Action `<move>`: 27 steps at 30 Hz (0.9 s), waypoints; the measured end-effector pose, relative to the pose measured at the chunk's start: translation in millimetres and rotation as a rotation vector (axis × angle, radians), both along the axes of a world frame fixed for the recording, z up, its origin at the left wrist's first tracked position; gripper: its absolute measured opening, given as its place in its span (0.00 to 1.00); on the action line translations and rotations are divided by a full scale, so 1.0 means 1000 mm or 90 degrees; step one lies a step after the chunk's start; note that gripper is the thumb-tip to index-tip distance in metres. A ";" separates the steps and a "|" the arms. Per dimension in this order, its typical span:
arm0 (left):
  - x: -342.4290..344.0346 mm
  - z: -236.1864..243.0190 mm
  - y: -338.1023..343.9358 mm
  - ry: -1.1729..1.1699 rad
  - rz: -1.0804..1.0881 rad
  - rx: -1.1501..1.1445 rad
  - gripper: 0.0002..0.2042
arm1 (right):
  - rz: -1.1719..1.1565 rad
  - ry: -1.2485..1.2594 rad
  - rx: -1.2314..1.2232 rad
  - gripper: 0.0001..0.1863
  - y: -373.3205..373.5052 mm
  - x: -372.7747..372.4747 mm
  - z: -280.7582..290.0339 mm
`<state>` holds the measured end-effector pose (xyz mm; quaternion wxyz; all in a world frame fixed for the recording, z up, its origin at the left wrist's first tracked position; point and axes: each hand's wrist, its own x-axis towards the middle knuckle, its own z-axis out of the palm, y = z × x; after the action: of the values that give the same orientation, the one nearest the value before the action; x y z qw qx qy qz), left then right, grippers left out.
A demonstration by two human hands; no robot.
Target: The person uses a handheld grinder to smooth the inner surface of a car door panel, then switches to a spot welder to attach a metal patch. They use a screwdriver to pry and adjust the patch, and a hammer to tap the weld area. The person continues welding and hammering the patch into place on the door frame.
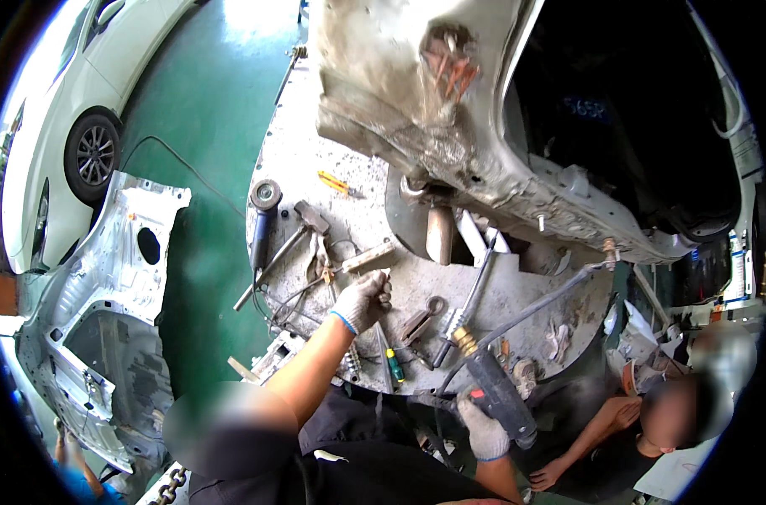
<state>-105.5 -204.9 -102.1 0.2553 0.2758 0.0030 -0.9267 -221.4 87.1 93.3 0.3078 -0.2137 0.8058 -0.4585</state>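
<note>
My left hand point(364, 301), in a whitish knitted glove, is closed in a fist above the table's left half. What it holds, if anything, is hidden. Just beyond it lies a pale bar-shaped piece point(368, 256). A green-handled screwdriver point(394, 366) is close by on the near side, with a locking-plier-like clamp point(421, 321) to its right. At the table's near edge my right hand point(484, 429), gloved too, grips a black power tool point(499, 389) with a red button. The tool's brass-coloured nose tilts away from me and to the left.
A dirty white car body section point(450, 126) overhangs the metal table point(303, 160). An angle grinder point(263, 220), a hammer point(312, 217) and cables lie at left. Beside me at right sits a person point(601, 446). A loose body panel point(118, 328) and white car point(105, 63) stand left.
</note>
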 end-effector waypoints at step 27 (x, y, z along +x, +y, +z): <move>-0.040 0.299 -0.157 0.320 0.036 -0.129 0.06 | 0.085 0.398 -0.169 0.17 -0.258 0.049 0.170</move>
<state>-145.7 -361.8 197.2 0.2988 0.0097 -0.0188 -0.9541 -172.3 -170.8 263.0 0.0450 -0.4344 0.7787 -0.4504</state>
